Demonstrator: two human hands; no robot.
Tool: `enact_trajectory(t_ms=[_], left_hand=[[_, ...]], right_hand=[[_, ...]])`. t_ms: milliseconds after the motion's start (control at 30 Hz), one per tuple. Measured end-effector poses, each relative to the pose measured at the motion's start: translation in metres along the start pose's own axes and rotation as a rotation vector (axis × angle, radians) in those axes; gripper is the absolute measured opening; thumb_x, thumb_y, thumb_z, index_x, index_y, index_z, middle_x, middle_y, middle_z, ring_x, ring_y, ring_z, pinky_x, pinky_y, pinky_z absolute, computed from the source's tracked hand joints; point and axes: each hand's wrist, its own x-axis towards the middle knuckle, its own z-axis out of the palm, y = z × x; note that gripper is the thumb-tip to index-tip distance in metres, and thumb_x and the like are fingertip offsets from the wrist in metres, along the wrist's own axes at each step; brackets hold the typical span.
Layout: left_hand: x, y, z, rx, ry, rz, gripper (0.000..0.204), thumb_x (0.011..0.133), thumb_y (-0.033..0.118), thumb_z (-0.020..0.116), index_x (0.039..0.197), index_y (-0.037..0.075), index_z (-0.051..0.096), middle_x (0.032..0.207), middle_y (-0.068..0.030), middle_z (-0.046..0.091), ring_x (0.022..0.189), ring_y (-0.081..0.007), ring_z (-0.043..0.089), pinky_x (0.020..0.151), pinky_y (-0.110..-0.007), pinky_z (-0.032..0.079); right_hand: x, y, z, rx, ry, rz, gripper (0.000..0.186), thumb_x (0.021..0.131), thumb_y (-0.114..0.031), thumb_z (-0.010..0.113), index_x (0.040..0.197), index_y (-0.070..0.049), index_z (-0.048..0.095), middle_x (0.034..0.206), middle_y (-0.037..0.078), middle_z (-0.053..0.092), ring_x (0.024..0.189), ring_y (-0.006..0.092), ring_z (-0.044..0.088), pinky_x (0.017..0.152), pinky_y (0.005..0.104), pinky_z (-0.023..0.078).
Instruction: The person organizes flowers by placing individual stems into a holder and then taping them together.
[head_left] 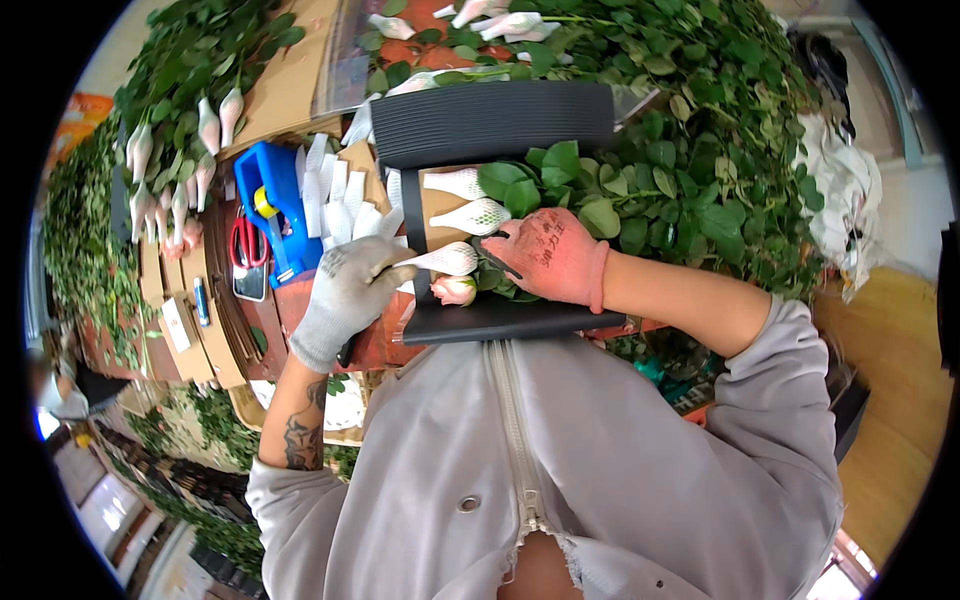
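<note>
The work in hand looks to be settling a white net sleeve over a rose head and laying that rose in with the others, inside a black ridged holder right in front of the person's body. The left hand, in a grey glove, has thumb and forefinger closed on the sleeve's narrow left tip, with its other fingers curled in. The right hand, in a pink glove, is bent down over the stems and leaves just right of the sleeve; its fingertips are partly hidden, so I cannot tell how tightly they grip, or what. On the far side of that sleeve lie two netted roses, heads to the left, on a piece of cardboard. On the near side, by the holder's near wall, sits an uncovered pink rose. The next move seems to call for keeping the stem steady on the right while the left eases off the tip without dragging the net or bruising the uncovered bloom.
</note>
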Motion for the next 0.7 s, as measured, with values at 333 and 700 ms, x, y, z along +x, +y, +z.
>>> enact_trajectory(t_ms=[333, 700], left_hand=[[-0.021, 0.049, -0.051, 0.314, 0.100, 0.090, 0.043, 0.069, 0.010, 0.067, 0.111, 0.003, 0.059, 0.114, -0.0166, 0.058, 0.107, -0.0326, 0.056, 0.092, -0.039, 0.044], [-0.017, 0.083, 0.023, 0.405, -0.061, 0.091, 0.058, 0.077, 0.045, 0.064, 0.115, 0.002, 0.058, 0.129, -0.0157, 0.051, 0.121, -0.0294, 0.047, 0.095, -0.042, 0.041]], right_hand=[[0.003, -0.003, -0.009, -0.072, -0.070, -0.070, 0.032, 0.082, -0.021, 0.055, 0.111, -0.009, 0.055, 0.085, 0.011, 0.058, 0.072, 0.0277, 0.062, 0.059, 0.0396, 0.047], [-0.013, 0.001, -0.031, -0.232, 0.219, 0.160, 0.031, 0.077, -0.028, 0.063, 0.102, -0.011, 0.060, 0.101, 0.006, 0.059, 0.080, 0.0246, 0.062, 0.069, 0.0350, 0.047]])
